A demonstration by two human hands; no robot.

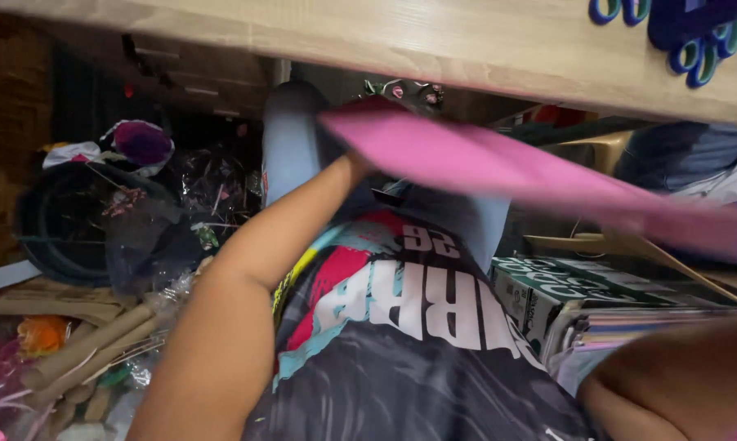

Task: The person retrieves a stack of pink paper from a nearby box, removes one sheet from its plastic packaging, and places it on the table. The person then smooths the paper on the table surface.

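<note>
The left hand (354, 167) reaches down under the edge of the wooden worktop (434, 41) and meets the near end of a long pink sheet (499, 167), which looks like paper or thin foam. The sheet runs from the hand out to the right, blurred by motion, above the person's lap. The hand's fingers are hidden behind the sheet's end; they appear to be closed on it, though the grip itself does not show. The right arm shows only at the lower right corner, and its hand is out of view, so its state cannot be told.

To handle the sheet well, I judge it should be kept flat and drawn along its own length, since a pull from one end alone lets the far end sag and crease. A second support near the middle would steady it. The worktop's edge lies just above the sheet, so a low, level path avoids scraping it.

Just beside the sheet's right part stands a green-and-white printed box (540, 294) with a stack of papers (622, 327); catching a corner there could bend the sheet. To the left, on the floor, lie rolled brown paper tubes (91, 339) and crinkled clear cellophane (197, 196), well apart from it.
</note>
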